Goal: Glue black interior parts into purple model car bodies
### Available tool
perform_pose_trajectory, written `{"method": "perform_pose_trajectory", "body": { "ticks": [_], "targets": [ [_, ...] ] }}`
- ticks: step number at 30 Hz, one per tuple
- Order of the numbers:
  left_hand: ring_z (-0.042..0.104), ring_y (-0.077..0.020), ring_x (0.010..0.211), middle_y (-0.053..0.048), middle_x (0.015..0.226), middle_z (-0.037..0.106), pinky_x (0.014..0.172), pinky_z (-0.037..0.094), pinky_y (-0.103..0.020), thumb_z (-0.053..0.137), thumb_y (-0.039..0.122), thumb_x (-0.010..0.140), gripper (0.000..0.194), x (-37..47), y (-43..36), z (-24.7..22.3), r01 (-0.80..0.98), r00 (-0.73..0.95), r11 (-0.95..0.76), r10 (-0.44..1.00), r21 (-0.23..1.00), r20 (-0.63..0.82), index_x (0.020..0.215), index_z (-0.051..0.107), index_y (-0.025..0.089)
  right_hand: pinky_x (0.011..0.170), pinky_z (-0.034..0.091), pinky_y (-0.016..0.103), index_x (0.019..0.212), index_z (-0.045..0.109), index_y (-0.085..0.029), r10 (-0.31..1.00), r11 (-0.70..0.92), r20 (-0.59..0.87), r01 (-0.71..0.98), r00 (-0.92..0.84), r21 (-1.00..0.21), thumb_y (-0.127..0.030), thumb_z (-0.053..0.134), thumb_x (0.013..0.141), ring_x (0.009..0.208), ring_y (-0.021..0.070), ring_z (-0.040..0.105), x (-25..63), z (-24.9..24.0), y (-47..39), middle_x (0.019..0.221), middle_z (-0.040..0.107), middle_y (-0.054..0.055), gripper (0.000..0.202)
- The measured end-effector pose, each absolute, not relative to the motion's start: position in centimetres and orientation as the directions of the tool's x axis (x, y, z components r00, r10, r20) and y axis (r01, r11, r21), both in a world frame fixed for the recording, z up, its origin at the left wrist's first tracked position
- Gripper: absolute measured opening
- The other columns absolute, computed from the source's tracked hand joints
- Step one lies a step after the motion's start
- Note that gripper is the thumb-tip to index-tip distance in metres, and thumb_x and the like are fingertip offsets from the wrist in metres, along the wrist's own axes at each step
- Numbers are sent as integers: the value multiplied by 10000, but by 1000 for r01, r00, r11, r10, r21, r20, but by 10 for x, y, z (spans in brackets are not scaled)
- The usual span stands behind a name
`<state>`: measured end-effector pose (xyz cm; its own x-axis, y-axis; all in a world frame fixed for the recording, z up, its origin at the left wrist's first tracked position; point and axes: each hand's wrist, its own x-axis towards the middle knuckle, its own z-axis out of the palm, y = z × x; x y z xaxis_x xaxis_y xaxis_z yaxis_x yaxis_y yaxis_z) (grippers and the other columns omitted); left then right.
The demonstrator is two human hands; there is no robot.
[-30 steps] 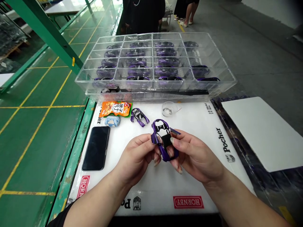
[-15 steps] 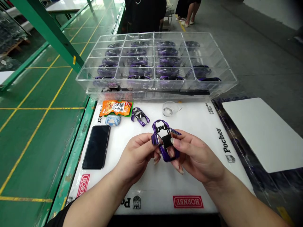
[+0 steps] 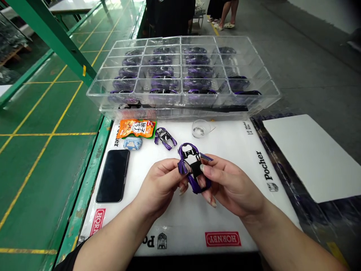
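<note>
Between my two hands, above the white mat (image 3: pixel 180 218), is a purple and black model car body (image 3: pixel 194 156) with open gaps where windows would be and its side flaps sticking out. My left hand (image 3: pixel 159 184) pinches its left side between thumb and fingers. On the opposite side my right hand (image 3: pixel 235 184) grips it, the thumb on the black middle part and the fingers curled underneath. A second purple car body (image 3: pixel 166 138) lies on the mat just beyond my left hand. Farther back stands a small clear cup (image 3: pixel 199 129) with tiny bits in it.
A clear compartment tray (image 3: pixel 180 99) with several purple car bodies spans the far end. To the left lie a black phone (image 3: pixel 113 176), an orange snack packet (image 3: pixel 137 128) and a light blue case (image 3: pixel 132 143). A white board (image 3: pixel 313 158) rests at right. People stand beyond the tray.
The view has shifted a little, so everything sits slightly farther left. Both hands keep the same hold on the car body.
</note>
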<state>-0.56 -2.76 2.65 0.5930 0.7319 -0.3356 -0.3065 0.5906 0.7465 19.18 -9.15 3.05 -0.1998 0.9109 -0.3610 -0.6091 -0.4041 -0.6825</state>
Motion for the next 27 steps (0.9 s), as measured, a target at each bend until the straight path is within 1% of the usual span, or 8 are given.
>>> {"method": "perform_pose_trajectory", "body": {
  "ticks": [8,13,17,20,24,27],
  "targets": [
    [481,-90,547,22,591,597,563,391,-248,1078,472,832,462,-4,-28,33,-310,566,602,739,735,-366,734,766,147,470,613,172,1097,753,-164,904,-418,-373,-606,-208,-676,-443,987,999,555,122,742,192,29,-91,818,765,-4,377],
    [483,-92,552,14,597,613,561,388,-249,1089,495,810,475,-3,-28,33,-288,531,594,752,751,-391,756,776,141,470,610,174,1080,750,-164,905,-416,-376,-597,-198,-686,-456,995,991,535,117,731,191,29,-91,816,764,-7,391],
    [472,-88,548,26,588,600,564,380,-247,1074,482,834,459,-2,-29,31,-288,521,586,759,757,-390,754,768,149,473,614,175,1079,755,-168,909,-407,-377,-578,-179,-707,-478,1002,981,537,119,731,191,28,-91,814,768,-4,408],
    [488,-92,560,18,604,620,577,390,-253,1067,479,847,457,-3,-30,29,-292,508,561,777,774,-372,746,764,153,477,615,179,1081,752,-173,910,-405,-376,-572,-176,-713,-474,1004,980,533,118,728,191,29,-92,814,769,-5,405],
    [517,-109,584,5,631,653,593,400,-262,1051,499,865,435,-5,-31,24,-278,494,527,796,803,-351,800,797,153,473,612,184,1057,741,-174,917,-393,-357,-566,-179,-725,-484,1009,974,525,115,714,191,27,-90,815,768,-3,418],
    [513,-109,585,4,634,664,597,396,-261,1042,490,876,420,-6,-30,22,-265,489,501,806,824,-333,801,795,159,479,616,184,1053,749,-167,921,-384,-340,-565,-187,-730,-487,1016,967,524,112,714,191,26,-88,816,771,1,425]
  ]
}}
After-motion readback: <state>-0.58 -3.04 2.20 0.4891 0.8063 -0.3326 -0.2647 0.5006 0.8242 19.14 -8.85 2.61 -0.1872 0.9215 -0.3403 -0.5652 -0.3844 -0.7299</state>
